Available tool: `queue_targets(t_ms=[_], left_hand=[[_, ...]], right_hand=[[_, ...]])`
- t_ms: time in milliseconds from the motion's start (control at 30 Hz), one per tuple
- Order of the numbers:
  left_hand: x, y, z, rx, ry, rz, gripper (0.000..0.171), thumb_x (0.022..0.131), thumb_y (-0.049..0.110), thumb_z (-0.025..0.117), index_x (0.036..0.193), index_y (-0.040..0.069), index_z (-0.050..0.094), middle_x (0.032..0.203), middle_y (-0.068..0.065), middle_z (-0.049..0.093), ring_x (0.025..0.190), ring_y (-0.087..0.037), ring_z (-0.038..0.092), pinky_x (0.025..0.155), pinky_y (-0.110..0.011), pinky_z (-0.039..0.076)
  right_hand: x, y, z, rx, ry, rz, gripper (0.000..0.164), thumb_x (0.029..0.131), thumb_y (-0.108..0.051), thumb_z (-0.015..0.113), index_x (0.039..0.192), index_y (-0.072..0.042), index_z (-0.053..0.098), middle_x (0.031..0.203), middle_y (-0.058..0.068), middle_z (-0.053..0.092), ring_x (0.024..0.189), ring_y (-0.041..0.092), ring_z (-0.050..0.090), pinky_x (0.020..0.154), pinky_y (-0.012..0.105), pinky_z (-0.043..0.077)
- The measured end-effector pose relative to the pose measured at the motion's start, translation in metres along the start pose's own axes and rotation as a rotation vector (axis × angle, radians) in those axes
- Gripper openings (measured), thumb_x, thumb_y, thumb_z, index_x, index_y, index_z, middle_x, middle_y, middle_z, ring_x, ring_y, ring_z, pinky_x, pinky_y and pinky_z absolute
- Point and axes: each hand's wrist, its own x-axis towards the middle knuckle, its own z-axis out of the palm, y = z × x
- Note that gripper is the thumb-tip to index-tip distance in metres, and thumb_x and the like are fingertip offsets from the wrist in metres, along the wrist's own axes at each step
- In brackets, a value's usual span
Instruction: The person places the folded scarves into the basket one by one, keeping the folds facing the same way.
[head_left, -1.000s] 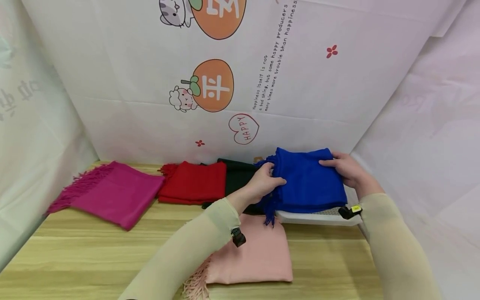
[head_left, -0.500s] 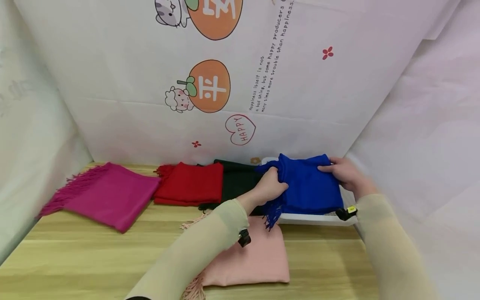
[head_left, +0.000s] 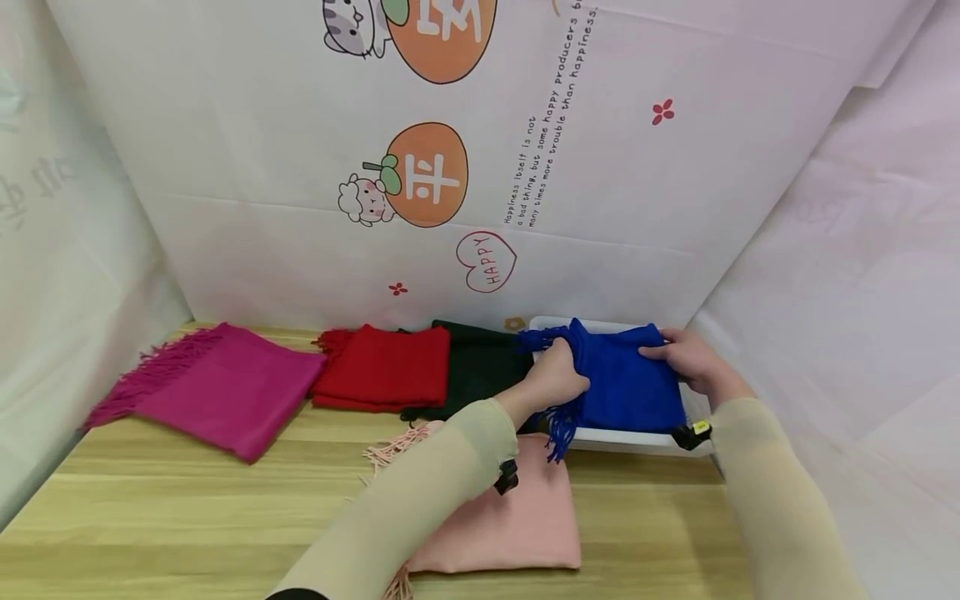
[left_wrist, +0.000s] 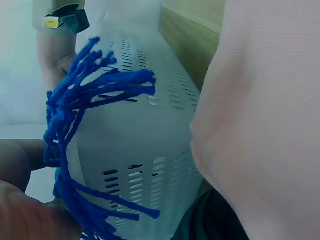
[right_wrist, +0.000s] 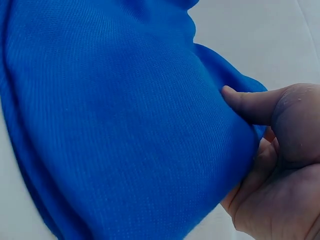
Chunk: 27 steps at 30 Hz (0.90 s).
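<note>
A folded blue scarf [head_left: 630,379] with fringe on its left side lies over the white basket [head_left: 637,443] at the back right. My left hand [head_left: 557,377] grips its fringed left edge. Blue strands hang past those fingers in front of the slotted basket wall [left_wrist: 132,132] in the left wrist view. On the opposite edge, my right hand [head_left: 692,360] pinches the cloth between thumb and fingers. The right wrist view shows the right thumb [right_wrist: 252,105] on top of the blue fabric, the fingers partly hidden beneath.
A pink folded scarf [head_left: 517,525] lies in front, partly under my left forearm. Dark green [head_left: 480,367], red [head_left: 386,367] and magenta [head_left: 232,387] folded scarves line the back of the wooden table [head_left: 187,517]. White printed sheets [head_left: 600,167] rise behind and at both sides.
Both hands have lowered the blue scarf toward the basket, bringing the basket's back rim into view. My left hand has shifted right and curled more tightly round the fringed edge.
</note>
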Motion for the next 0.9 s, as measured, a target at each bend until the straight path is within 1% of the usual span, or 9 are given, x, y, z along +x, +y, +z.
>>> queue_targets(t_ms=[67, 133, 167, 200, 300, 367, 533, 767, 900], left_hand=[[0.001, 0.002, 0.002, 0.079, -0.007, 0.011, 0.081, 0.098, 0.016, 0.066, 0.161, -0.002, 0.017, 0.132, -0.015, 0.062, 0.078, -0.016, 0.062, 0.066, -0.028, 0.052], [0.003, 0.005, 0.004, 0.144, -0.022, 0.018, 0.080, 0.099, 0.014, 0.064, 0.160, -0.004, 0.016, 0.109, -0.013, 0.069, 0.063, -0.014, 0.060, 0.055, -0.026, 0.048], [0.003, 0.006, 0.006, 0.169, -0.036, 0.021, 0.079, 0.099, 0.013, 0.062, 0.161, -0.004, 0.015, 0.094, -0.011, 0.069, 0.056, -0.014, 0.056, 0.049, -0.026, 0.044], [0.004, 0.007, 0.007, 0.192, -0.048, 0.023, 0.078, 0.100, 0.012, 0.061, 0.161, -0.004, 0.015, 0.081, -0.009, 0.066, 0.049, -0.014, 0.051, 0.045, -0.026, 0.041], [0.005, 0.009, 0.013, 0.269, -0.066, 0.026, 0.076, 0.100, 0.009, 0.058, 0.161, -0.003, 0.014, 0.058, -0.002, 0.051, 0.038, -0.013, 0.039, 0.038, -0.026, 0.032], [0.005, 0.011, 0.017, 0.326, -0.063, 0.032, 0.075, 0.100, 0.008, 0.057, 0.161, -0.003, 0.015, 0.053, 0.001, 0.045, 0.036, -0.012, 0.036, 0.036, -0.025, 0.030], [0.007, 0.016, 0.025, 0.421, -0.084, 0.019, 0.076, 0.100, 0.010, 0.057, 0.162, 0.000, 0.015, 0.050, 0.003, 0.044, 0.034, -0.011, 0.034, 0.036, -0.025, 0.029], [0.013, 0.018, 0.030, 0.431, -0.115, -0.016, 0.074, 0.101, 0.012, 0.057, 0.162, 0.001, 0.016, 0.053, 0.002, 0.047, 0.036, -0.012, 0.039, 0.038, -0.026, 0.034], [0.015, 0.019, 0.030, 0.462, -0.164, -0.027, 0.074, 0.102, 0.014, 0.055, 0.163, 0.003, 0.014, 0.052, 0.002, 0.046, 0.036, -0.012, 0.036, 0.038, -0.027, 0.033]], right_hand=[[0.001, 0.003, 0.001, -0.003, 0.003, 0.007, 0.066, 0.101, -0.032, 0.067, 0.151, 0.001, 0.040, 0.141, 0.027, 0.053, 0.107, 0.024, 0.064, 0.085, 0.037, 0.056], [0.002, 0.006, 0.002, -0.011, 0.004, 0.015, 0.067, 0.100, -0.033, 0.067, 0.152, 0.001, 0.040, 0.141, 0.027, 0.053, 0.107, 0.024, 0.063, 0.085, 0.037, 0.056], [0.003, 0.007, 0.003, -0.019, 0.004, 0.020, 0.068, 0.100, -0.033, 0.067, 0.152, 0.001, 0.039, 0.141, 0.027, 0.053, 0.107, 0.025, 0.063, 0.085, 0.037, 0.056], [0.004, 0.008, 0.003, -0.022, 0.002, 0.025, 0.067, 0.101, -0.033, 0.067, 0.152, 0.001, 0.039, 0.141, 0.027, 0.053, 0.108, 0.025, 0.063, 0.085, 0.038, 0.056], [0.004, 0.010, 0.004, -0.034, -0.014, 0.036, 0.065, 0.102, -0.031, 0.065, 0.152, 0.001, 0.039, 0.143, 0.027, 0.052, 0.110, 0.027, 0.062, 0.087, 0.039, 0.056], [0.004, 0.011, 0.004, -0.044, -0.022, 0.040, 0.063, 0.103, -0.030, 0.063, 0.152, 0.001, 0.040, 0.143, 0.027, 0.051, 0.111, 0.029, 0.062, 0.088, 0.041, 0.057], [0.004, 0.012, 0.001, -0.047, -0.041, 0.051, 0.063, 0.103, -0.030, 0.064, 0.152, 0.001, 0.039, 0.144, 0.029, 0.050, 0.111, 0.029, 0.062, 0.088, 0.043, 0.057], [0.007, 0.014, -0.002, -0.066, -0.068, 0.088, 0.060, 0.102, -0.028, 0.064, 0.150, 0.002, 0.042, 0.143, 0.028, 0.051, 0.112, 0.031, 0.062, 0.087, 0.045, 0.057], [0.009, 0.017, -0.005, -0.112, -0.062, 0.112, 0.055, 0.103, -0.028, 0.063, 0.146, 0.002, 0.045, 0.141, 0.028, 0.051, 0.114, 0.034, 0.060, 0.086, 0.044, 0.057]])
